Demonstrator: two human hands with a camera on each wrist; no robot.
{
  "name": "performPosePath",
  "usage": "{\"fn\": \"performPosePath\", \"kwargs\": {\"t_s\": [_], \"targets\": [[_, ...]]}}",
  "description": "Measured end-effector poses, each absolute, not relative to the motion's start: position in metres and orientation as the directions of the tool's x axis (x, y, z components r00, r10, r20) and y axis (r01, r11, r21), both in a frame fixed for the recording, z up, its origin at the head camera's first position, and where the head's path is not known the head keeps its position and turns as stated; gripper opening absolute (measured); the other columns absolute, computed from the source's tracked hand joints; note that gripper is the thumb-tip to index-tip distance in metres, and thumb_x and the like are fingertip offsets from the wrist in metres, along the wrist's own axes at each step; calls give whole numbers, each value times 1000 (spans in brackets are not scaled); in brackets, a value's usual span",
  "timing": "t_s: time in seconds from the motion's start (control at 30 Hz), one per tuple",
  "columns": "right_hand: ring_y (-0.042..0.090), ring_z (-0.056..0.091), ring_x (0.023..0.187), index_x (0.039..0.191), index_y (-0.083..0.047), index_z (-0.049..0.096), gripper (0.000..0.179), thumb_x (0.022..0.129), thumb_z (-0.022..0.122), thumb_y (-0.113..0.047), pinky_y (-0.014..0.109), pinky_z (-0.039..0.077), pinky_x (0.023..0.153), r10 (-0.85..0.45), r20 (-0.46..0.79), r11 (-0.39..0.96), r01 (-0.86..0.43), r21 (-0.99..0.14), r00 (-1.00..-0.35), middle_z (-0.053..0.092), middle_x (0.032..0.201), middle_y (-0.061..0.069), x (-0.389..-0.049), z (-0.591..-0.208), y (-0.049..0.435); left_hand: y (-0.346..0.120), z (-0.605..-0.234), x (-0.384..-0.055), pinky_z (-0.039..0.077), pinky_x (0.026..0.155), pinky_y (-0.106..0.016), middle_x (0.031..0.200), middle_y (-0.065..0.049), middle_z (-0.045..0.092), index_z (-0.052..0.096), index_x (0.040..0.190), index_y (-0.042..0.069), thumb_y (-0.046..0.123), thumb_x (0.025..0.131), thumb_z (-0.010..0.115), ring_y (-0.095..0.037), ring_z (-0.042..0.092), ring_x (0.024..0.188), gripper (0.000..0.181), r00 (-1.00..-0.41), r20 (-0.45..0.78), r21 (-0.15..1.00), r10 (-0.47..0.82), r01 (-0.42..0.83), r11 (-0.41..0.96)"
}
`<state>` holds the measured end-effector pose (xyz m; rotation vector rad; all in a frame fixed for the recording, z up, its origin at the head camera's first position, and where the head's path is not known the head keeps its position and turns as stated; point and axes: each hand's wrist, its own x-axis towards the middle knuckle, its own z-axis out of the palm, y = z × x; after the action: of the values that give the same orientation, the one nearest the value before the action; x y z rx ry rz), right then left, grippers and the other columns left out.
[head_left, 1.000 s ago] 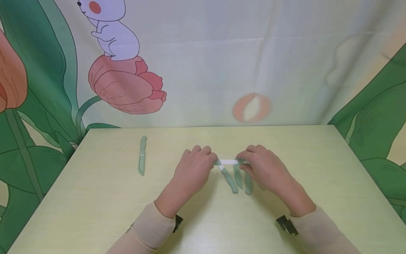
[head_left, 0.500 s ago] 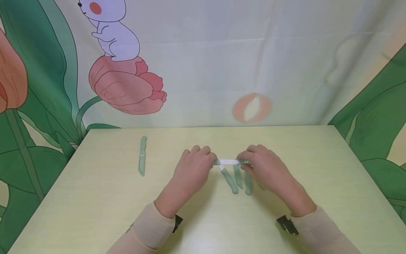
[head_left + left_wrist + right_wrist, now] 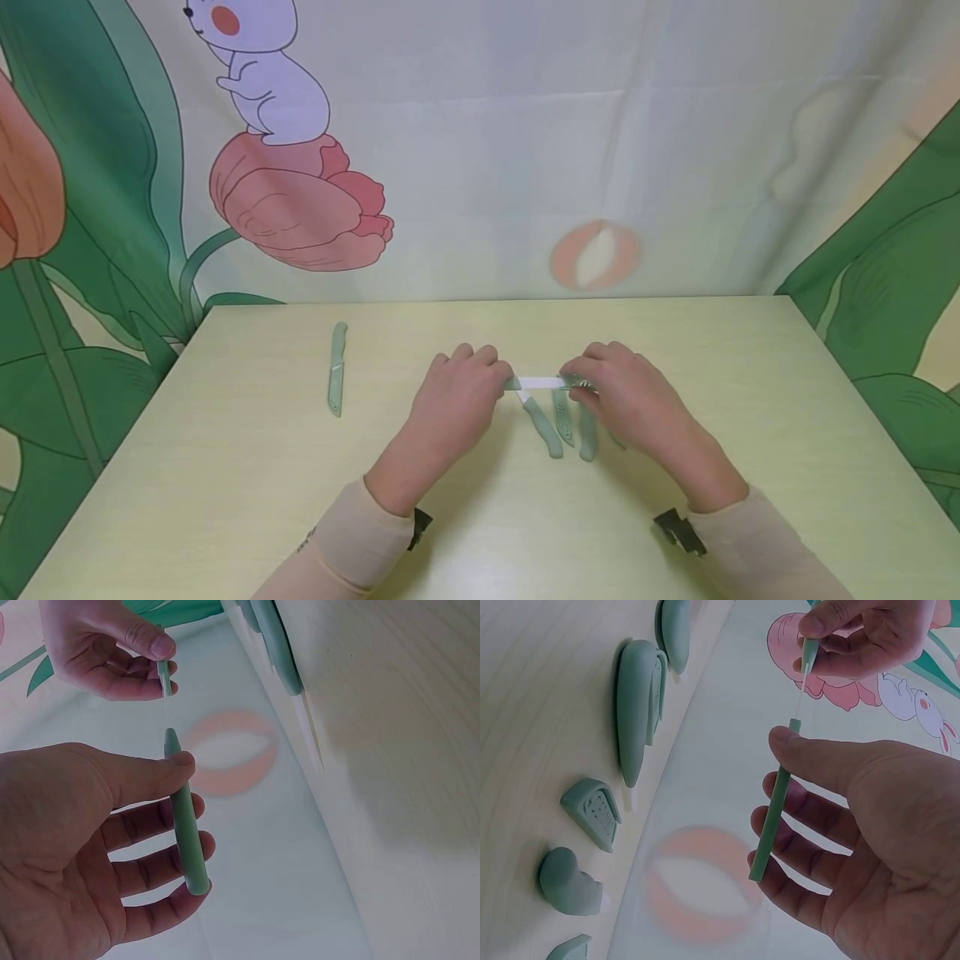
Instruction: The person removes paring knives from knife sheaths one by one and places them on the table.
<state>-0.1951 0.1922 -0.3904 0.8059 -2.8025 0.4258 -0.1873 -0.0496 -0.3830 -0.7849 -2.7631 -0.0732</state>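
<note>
My left hand [image 3: 461, 396] grips a knife by its green handle [image 3: 187, 832], thumb on one side and fingers on the other. My right hand [image 3: 628, 396] holds a green blade sheath [image 3: 774, 814] between thumb and fingers. The knife's white blade [image 3: 540, 382] spans the gap between the two hands, level, its far end at the sheath's mouth. Below them on the table lie a second knife with a green handle [image 3: 544, 429], a loose patterned sheath [image 3: 563, 418] and another green handle [image 3: 588, 435], partly hidden by my right hand.
Far to the left on the pale table [image 3: 225, 467] lies a sheathed green knife [image 3: 337, 369]. More green pieces show in the right wrist view, among them a patterned cover [image 3: 592, 814] and a rounded handle [image 3: 568, 881]. A printed curtain [image 3: 480, 167] hangs behind the table's back edge.
</note>
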Motion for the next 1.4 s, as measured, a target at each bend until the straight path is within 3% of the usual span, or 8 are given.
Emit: {"fn": "performPosePath", "kwargs": {"t_s": [1.4], "targets": [[25,63,87,112,-11,81,27,86,89,-7,37,55,73,-482,278,815,-542,-206,-831,74,104,4,-197,-390,194,-51,-386,-191,42,63,-32,86,2,61,80,104,18,15,93,84,-20,49,73,13,-823,274,-28,498,510,860]]}}
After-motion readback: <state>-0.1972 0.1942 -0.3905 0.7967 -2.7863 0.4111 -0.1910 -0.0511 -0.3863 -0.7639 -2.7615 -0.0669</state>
